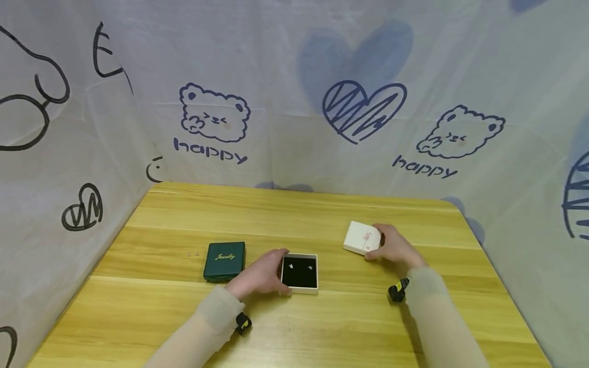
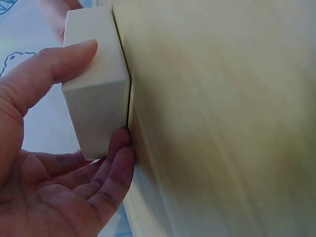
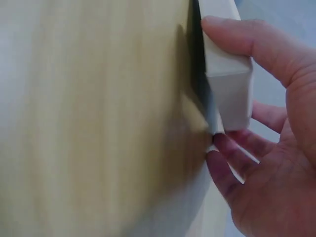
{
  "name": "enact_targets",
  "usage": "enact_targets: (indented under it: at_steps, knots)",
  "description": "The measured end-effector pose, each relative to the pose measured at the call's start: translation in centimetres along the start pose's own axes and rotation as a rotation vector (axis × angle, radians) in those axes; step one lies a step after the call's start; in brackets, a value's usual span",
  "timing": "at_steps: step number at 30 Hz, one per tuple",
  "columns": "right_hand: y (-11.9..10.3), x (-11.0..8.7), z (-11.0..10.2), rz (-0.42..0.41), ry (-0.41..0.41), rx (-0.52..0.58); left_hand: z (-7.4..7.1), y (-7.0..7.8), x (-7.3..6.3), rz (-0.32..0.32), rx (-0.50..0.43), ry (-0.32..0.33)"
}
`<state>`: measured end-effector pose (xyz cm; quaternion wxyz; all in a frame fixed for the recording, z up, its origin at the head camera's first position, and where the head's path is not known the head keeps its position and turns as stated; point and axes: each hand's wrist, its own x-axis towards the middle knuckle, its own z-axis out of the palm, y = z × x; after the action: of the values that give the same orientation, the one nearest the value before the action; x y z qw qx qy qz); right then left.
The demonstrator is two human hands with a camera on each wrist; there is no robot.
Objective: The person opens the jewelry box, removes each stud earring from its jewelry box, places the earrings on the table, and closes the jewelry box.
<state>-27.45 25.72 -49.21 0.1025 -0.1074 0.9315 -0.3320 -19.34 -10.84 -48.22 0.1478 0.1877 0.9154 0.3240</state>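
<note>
My left hand (image 1: 261, 273) holds the white box base (image 1: 300, 292) by its left side, thumb at the near edge and fingers at the far edge. A black pad (image 1: 299, 279) fills the base, and two small silvery star-shaped earrings (image 1: 291, 266) sit apart on it. Off to the right, my right hand (image 1: 398, 249) grips a white box lid (image 1: 361, 237) with faint red print on top. In the right wrist view, the thumb presses one side of the lid (image 3: 227, 61), and a dark shadow runs between it and the tabletop. The left wrist view shows the base (image 2: 96, 64) lying against the table.
Left of the base, a dark green box (image 1: 224, 259) with gold "Jewelry" lettering lies closed on the wooden table (image 1: 294, 220). Beside it are two tiny pale pieces (image 1: 193, 254). Printed white cloth (image 1: 285, 102) hangs behind and along both sides of the table.
</note>
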Motion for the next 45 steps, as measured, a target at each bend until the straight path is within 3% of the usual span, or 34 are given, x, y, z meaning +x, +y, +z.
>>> enact_targets:
  at_steps: [8, 19, 28, 36, 45]
  knots:
    - [0.1, 0.8, -0.7, 0.067, -0.049, -0.023, 0.2, 0.1, 0.0, -0.001, -0.011, -0.004]
    - [0.3, 1.6, -0.5, 0.071, -0.022, -0.053, 0.4, -0.1, 0.1, 0.018, -0.016, 0.009]
    - [-1.1, 0.6, -0.8, 0.075, 0.016, -0.044, 0.4, -0.2, 0.2, 0.018, 0.002, 0.0]
    - [-4.1, -0.6, 0.2, -0.051, 0.131, -0.04, 0.1, -0.2, 0.1, 0.012, 0.012, -0.008]
    - [-7.6, -2.1, 2.9, -0.171, 0.083, 0.029, 0.0, -0.1, 0.0, -0.009, 0.015, -0.016]
